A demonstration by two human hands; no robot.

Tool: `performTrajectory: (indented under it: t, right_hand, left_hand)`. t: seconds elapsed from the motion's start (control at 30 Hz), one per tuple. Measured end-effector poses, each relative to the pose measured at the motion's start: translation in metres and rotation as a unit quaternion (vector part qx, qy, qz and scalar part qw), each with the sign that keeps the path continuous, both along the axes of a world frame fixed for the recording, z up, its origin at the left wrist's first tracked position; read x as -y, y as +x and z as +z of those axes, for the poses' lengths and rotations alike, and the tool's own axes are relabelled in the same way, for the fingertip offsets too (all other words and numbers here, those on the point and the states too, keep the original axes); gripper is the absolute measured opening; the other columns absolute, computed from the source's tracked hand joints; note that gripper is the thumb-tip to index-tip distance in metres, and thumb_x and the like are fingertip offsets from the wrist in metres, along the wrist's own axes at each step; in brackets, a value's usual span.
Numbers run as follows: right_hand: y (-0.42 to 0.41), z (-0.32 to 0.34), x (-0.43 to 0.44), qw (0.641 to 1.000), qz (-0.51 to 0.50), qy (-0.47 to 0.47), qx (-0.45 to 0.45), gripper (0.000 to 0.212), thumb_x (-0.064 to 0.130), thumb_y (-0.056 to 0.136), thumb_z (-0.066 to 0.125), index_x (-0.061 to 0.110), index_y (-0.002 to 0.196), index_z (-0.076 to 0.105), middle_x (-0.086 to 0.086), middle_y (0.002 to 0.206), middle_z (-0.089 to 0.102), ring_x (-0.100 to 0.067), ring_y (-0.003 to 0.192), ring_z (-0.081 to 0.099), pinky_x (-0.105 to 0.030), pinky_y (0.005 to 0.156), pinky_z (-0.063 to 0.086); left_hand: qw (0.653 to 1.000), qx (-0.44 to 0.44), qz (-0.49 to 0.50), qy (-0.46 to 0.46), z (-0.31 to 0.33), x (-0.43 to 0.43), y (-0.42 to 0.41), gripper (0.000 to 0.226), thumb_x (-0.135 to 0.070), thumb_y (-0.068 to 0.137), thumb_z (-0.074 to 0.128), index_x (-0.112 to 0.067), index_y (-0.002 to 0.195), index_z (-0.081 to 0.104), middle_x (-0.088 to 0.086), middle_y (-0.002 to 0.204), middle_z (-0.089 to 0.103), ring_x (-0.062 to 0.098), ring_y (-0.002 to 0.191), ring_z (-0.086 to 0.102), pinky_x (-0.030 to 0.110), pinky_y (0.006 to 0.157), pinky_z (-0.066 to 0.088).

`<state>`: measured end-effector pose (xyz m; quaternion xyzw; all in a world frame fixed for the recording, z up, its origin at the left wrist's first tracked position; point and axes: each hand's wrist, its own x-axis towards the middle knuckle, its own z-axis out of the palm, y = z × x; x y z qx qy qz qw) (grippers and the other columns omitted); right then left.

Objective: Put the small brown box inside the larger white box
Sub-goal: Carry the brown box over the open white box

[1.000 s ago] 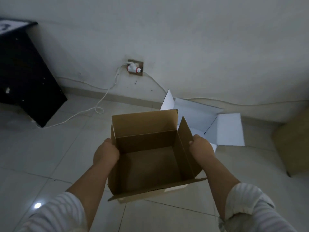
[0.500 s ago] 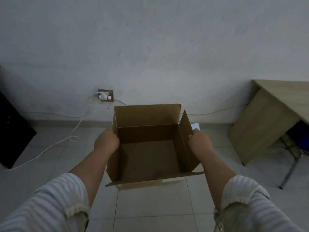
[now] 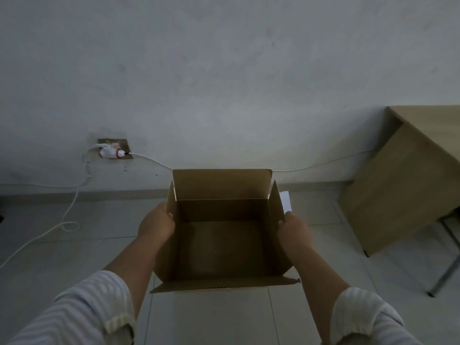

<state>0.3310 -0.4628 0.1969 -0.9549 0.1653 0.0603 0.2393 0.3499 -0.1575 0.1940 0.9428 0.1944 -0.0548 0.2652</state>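
Note:
The small brown box [image 3: 221,240] is an open, empty cardboard carton held up in front of me above the tiled floor, its flaps standing up. My left hand [image 3: 155,224] grips its left wall and my right hand [image 3: 295,232] grips its right wall. Of the larger white box [image 3: 286,201] only a small white flap shows, just behind the brown box's right flap; the rest is hidden by the brown box.
A wooden desk [image 3: 403,185] with a metal leg stands at the right against the wall. A wall socket [image 3: 113,149] with a white plug sits at the left. A white cable [image 3: 67,220] trails from it across the floor.
The view has tilted up and turned right, so the black cabinet left the frame and the desk appeared. The white box went from fully visible to almost hidden behind the brown box.

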Motion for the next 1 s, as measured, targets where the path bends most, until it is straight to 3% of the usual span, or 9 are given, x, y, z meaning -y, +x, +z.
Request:
performTrajectory:
  t: [0.23, 0.4, 0.57, 0.7, 1.0]
  right_hand:
    - [0.08, -0.07, 0.004, 1.0, -0.017, 0.009, -0.006, 0.011, 0.019, 0.097, 0.042, 0.011, 0.097, 0.051, 0.003, 0.071, 0.05, -0.018, 0.073, 0.06, -0.032, 0.068, 0.049]
    - [0.125, -0.12, -0.005, 0.999, -0.033, 0.007, 0.014, 0.012, 0.02, 0.097, 0.042, 0.012, 0.097, 0.051, -0.004, 0.081, 0.058, -0.022, 0.075, 0.063, -0.037, 0.074, 0.054]
    - [0.145, -0.156, -0.01, 0.998, -0.04, -0.006, 0.037, 0.018, 0.023, 0.098, 0.039, 0.01, 0.102, 0.051, -0.004, 0.083, 0.056, -0.02, 0.073, 0.058, -0.031, 0.067, 0.045]
    - [0.15, -0.181, -0.012, 0.998, -0.051, -0.009, 0.04, 0.02, 0.024, 0.099, 0.038, 0.01, 0.104, 0.051, -0.004, 0.085, 0.055, -0.019, 0.073, 0.055, -0.03, 0.07, 0.046]
    - [0.154, -0.242, -0.012, 0.998, -0.054, -0.016, 0.037, 0.022, 0.026, 0.098, 0.039, 0.01, 0.106, 0.051, -0.01, 0.097, 0.064, -0.025, 0.084, 0.064, -0.032, 0.073, 0.049]
  left_hand:
    - [1.0, 0.001, -0.021, 0.008, -0.069, 0.01, 0.086, 0.034, -0.019, 0.099, 0.039, -0.011, 0.13, 0.049, 0.017, 0.117, 0.063, 0.033, 0.103, 0.06, 0.042, 0.082, 0.048]
    - [0.999, 0.008, -0.034, 0.021, -0.116, 0.011, 0.132, 0.036, -0.018, 0.1, 0.037, -0.008, 0.134, 0.045, 0.02, 0.124, 0.06, 0.038, 0.111, 0.056, 0.038, 0.081, 0.042]
    - [0.997, 0.041, -0.052, 0.031, -0.149, 0.005, 0.159, 0.034, -0.019, 0.1, 0.036, -0.009, 0.131, 0.046, 0.021, 0.12, 0.061, 0.038, 0.107, 0.058, 0.037, 0.076, 0.04]
    - [0.997, 0.046, -0.052, 0.031, -0.17, 0.007, 0.169, 0.037, -0.019, 0.101, 0.036, -0.009, 0.136, 0.042, 0.021, 0.127, 0.058, 0.039, 0.114, 0.055, 0.043, 0.086, 0.045]
    - [0.997, 0.059, -0.057, 0.003, -0.244, 0.01, 0.176, 0.025, -0.019, 0.1, 0.036, -0.012, 0.119, 0.051, 0.013, 0.096, 0.063, 0.032, 0.092, 0.061, 0.037, 0.07, 0.041]
